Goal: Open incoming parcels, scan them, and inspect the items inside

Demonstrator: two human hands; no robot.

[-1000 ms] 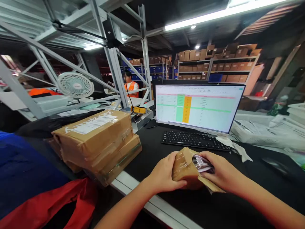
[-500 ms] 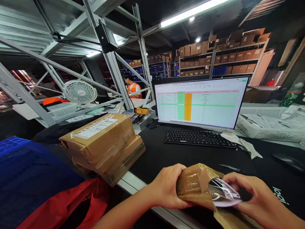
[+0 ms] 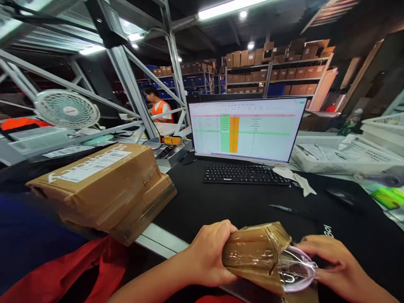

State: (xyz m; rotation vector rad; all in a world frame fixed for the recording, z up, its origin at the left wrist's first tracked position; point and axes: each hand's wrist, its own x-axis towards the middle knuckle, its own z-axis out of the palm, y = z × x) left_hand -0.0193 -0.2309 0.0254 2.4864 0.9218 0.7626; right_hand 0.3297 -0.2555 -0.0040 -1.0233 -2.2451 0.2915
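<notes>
My left hand [image 3: 206, 254] is wrapped round a small brown taped parcel [image 3: 252, 252] at the near edge of the black desk mat [image 3: 233, 202]. My right hand [image 3: 341, 269] pinches a clear plastic bag [image 3: 295, 269] with a pale round item inside, which sticks out of the parcel's torn right end. Both hands are closed. The parcel's lower edge runs out of view at the bottom.
Two stacked cardboard parcels [image 3: 101, 185] lie left of my hands. Behind the mat are a keyboard [image 3: 244, 174], a lit monitor [image 3: 246, 129], a pen [image 3: 288, 209], a mouse [image 3: 342, 195] and white baskets [image 3: 344, 153]. A fan [image 3: 67, 110] and a person in an orange vest [image 3: 159, 107] are behind.
The clear bag has come further out of the parcel's open end to the right. The hands and parcel sit lower and nearer in view; the camera has swung slightly right.
</notes>
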